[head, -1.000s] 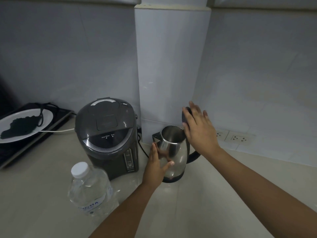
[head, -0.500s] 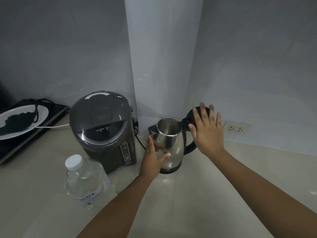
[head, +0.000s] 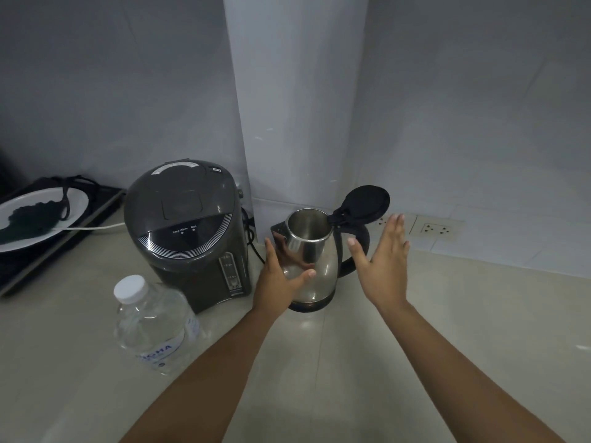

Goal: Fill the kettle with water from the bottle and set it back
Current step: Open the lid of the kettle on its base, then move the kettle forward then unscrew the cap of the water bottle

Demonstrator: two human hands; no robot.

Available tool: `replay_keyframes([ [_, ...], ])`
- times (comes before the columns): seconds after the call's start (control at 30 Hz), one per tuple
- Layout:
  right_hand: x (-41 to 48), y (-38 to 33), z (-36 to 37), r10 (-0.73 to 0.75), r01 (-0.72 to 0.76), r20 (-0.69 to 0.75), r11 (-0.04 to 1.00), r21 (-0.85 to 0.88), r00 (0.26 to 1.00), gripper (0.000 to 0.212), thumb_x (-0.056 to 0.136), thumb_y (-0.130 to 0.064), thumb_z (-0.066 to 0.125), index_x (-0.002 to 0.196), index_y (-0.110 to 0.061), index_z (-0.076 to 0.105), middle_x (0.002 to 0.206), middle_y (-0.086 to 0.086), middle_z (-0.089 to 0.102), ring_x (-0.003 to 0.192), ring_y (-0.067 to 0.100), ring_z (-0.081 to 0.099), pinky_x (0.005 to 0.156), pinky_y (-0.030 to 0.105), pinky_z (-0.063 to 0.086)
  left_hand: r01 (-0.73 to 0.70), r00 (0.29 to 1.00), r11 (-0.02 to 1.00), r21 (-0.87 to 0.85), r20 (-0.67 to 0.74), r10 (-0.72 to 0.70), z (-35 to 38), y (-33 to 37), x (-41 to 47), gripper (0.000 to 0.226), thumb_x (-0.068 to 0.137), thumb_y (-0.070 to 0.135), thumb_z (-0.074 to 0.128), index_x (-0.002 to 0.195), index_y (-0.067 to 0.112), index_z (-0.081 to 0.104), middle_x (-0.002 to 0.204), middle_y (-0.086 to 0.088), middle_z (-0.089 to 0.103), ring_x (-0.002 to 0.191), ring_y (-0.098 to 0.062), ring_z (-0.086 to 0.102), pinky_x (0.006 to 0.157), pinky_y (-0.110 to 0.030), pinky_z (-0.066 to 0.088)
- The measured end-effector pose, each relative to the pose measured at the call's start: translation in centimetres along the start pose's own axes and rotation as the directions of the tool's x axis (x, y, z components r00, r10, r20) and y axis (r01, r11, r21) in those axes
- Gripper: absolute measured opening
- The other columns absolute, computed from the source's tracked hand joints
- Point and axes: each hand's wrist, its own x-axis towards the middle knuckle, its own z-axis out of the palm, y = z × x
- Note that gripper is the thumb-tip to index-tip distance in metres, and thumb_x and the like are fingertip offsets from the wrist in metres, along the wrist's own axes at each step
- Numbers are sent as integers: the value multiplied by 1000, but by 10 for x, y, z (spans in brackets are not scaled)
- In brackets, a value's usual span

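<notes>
A steel kettle (head: pixel 319 260) stands on its black base near the wall corner, its black lid (head: pixel 364 204) tipped fully open and its mouth showing empty. My left hand (head: pixel 278 276) cups the kettle's left side, thumb across the front. My right hand (head: pixel 383 260) hovers to the right of the kettle, in front of the black handle, fingers spread and holding nothing. A clear water bottle (head: pixel 153 324) with a white cap stands on the counter at the lower left, capped and untouched.
A dark grey hot-water dispenser (head: pixel 185 231) stands just left of the kettle. Further left a white plate with something dark (head: pixel 35 219) lies on a black cooktop. Wall sockets (head: pixel 438 230) sit behind the right hand. A white pillar fills the corner.
My right hand has swung the kettle lid back and let go of it, then dropped lower to the right. The left hand has stayed on the kettle body.
</notes>
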Motion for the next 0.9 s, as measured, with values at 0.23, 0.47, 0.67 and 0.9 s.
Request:
replay_keyframes([
  [0.23,15,17,21,-1,-25,231,994,109,973,112,74,-78,52,155,-22,-1,164,0,-2,150,15,-4,119,44,-2,-11,999,1000,-25,32,12,-4,9,10,134,59,54,85,152,33,-9,157,1,26,142,-25,32,111,-46,35],
  [0.47,21,21,32,43,-121,289,959,256,956,126,54,-80,71,151,-37,4,160,-10,16,146,16,22,111,53,36,22,999,992,-128,50,-15,-4,12,15,122,56,37,91,148,31,11,150,-3,36,137,-24,38,110,-46,38],
  [0.67,21,16,27,20,-105,266,946,308,964,119,58,-68,78,150,-35,11,158,-10,23,143,15,30,110,46,38,41,998,990,-136,48,-34,-5,19,16,121,54,38,92,146,30,14,147,-4,40,134,-25,41,109,-45,40],
  [0.9,10,11,9,13,-90,241,946,310,970,119,56,-72,75,150,-32,14,156,-11,28,142,14,33,107,46,41,10,1000,985,-171,26,-6,-9,28,-3,124,49,40,92,146,30,15,145,-3,43,133,-23,43,109,-47,39],
])
